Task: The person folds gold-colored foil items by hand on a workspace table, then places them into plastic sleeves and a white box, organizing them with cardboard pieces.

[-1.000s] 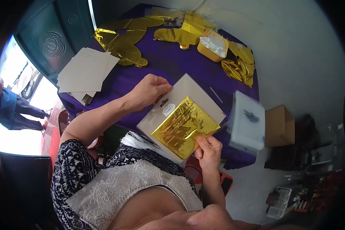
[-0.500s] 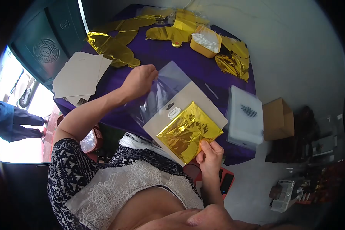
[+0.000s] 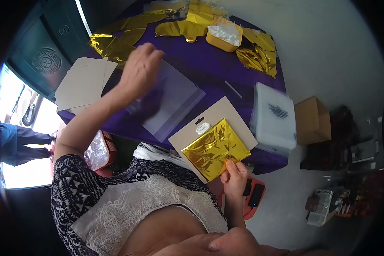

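My right hand [image 3: 236, 177] pinches the lower right edge of a grey backing card [image 3: 231, 112] and the folded gold foil balloon [image 3: 213, 151] lying on it. A small white ribbon coil [image 3: 203, 128] sits on the card, below its hang hole. Flat on the purple tablecloth [image 3: 209, 70] lies a clear plastic bag [image 3: 175, 109], apart from the card's upper left side. My left hand [image 3: 141, 68] is raised over the far left part of that bag. Its fingers look bent but are smeared by motion, so whether they hold anything is hidden.
Grey cards [image 3: 83, 81] are stacked on the left of the table, clear bags [image 3: 274, 115] on the right. Gold foil balloons [image 3: 181, 29] and a yellow tub [image 3: 222, 45] of white coils lie at the back. A cardboard box [image 3: 313, 121] stands beyond the right edge.
The card with the gold foil balloon has come apart from the clear bag, which now lies flat on the cloth. My left hand has moved up and left.
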The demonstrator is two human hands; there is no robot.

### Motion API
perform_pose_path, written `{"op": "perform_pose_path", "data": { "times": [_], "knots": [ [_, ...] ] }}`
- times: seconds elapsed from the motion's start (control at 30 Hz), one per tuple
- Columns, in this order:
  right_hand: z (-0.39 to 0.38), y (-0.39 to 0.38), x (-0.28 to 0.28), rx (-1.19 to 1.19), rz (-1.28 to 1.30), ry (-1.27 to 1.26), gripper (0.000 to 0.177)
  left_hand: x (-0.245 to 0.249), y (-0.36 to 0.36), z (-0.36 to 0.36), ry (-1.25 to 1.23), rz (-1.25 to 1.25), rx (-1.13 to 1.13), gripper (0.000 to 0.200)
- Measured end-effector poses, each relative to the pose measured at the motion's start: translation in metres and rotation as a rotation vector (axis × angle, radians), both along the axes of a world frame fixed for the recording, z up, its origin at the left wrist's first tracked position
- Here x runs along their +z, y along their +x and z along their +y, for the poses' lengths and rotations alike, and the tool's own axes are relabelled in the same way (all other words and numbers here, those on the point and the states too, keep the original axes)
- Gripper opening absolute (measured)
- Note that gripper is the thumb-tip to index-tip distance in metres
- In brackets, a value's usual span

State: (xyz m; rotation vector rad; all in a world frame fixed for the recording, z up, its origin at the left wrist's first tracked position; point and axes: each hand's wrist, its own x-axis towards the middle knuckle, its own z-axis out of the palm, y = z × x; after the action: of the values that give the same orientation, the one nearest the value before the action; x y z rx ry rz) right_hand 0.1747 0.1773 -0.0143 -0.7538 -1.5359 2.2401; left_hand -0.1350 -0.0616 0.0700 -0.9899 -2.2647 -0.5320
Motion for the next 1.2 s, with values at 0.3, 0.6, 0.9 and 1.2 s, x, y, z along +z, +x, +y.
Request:
{"op": "perform_pose_path", "data": {
  "times": [0.3, 0.6, 0.9, 1.2],
  "knots": [
    [-0.009, 0.004, -0.023, -0.001, 0.047, -0.017, 0.020, 0.007, 0.122, 0.043, 0.149, -0.957, -0.494, 0.032],
    [-0.012, 0.005, -0.034, -0.001, 0.051, -0.013, 0.020, -0.003, 0.132, 0.052, 0.091, -1.020, -0.460, 0.039],
    [-0.014, 0.007, -0.039, 0.039, 0.080, -0.037, 0.018, 0.008, 0.129, 0.064, 0.239, -1.565, -0.564, 0.042],
    [-0.011, 0.008, -0.042, 0.050, 0.106, -0.071, 0.018, 0.019, 0.125, 0.060, 0.074, -1.151, -0.480, 0.044]
  ]
}}
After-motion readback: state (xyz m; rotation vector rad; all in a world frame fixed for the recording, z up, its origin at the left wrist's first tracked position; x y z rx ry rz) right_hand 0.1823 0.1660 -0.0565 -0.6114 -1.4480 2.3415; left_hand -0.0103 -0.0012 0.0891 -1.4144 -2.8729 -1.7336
